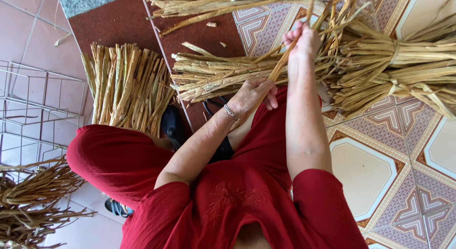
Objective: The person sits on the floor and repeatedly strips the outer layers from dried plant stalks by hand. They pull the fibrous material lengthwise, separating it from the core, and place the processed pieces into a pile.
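The pale dried reed bundle (228,2) at the top of the frame is cut off by the upper edge. The tied straw-coloured sheaves (403,73) at upper right run past the right edge. The dark brown dried stalks (33,201) at lower left are cropped by the left edge. The right hand (302,40) hides its fingers behind the single tan reed strip (280,66). The black object (172,125) under the red sleeve (114,158) is mostly covered.
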